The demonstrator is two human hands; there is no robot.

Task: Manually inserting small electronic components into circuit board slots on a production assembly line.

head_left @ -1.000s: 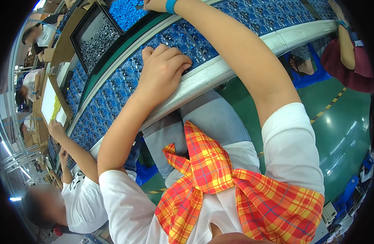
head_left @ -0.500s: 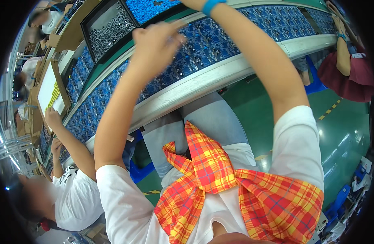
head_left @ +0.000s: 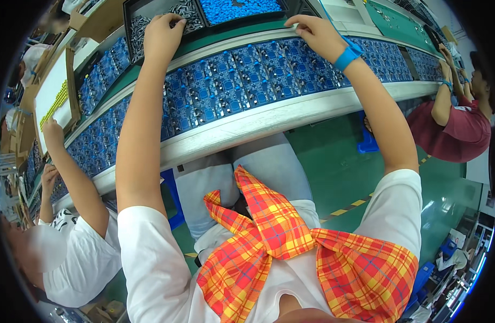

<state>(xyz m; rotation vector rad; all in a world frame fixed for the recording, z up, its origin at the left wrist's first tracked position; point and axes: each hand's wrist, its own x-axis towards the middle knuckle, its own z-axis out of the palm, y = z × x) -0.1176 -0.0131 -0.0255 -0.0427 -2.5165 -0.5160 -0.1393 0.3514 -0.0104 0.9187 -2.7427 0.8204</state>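
My left hand (head_left: 164, 36) is over the left compartment of a black tray, among small dark grey cylindrical parts (head_left: 189, 19). Its fingers are curled with the thumb drawn in, and what they grip is hidden. My right hand (head_left: 318, 37), with a blue wrist strap (head_left: 348, 55) and cord, hovers near the tray's right end above the rail. Its fingers bend inward; anything between them is too small to make out. Small blue parts (head_left: 239, 9) fill the tray's other compartment. Below both hands runs a row of blue circuit boards (head_left: 242, 81) fitted with small components.
A pale rail (head_left: 247, 123) borders the boards on my side. At left, a co-worker's hand (head_left: 52, 132) touches yellow parts (head_left: 56, 105) in a cardboard box. Another person in a maroon top (head_left: 468, 126) sits at right. A green mat (head_left: 401, 24) lies beyond the boards.
My left hand has moved from above the boards up and left to the dark parts. My right hand has moved away from the blue parts toward the right. The view has shifted.
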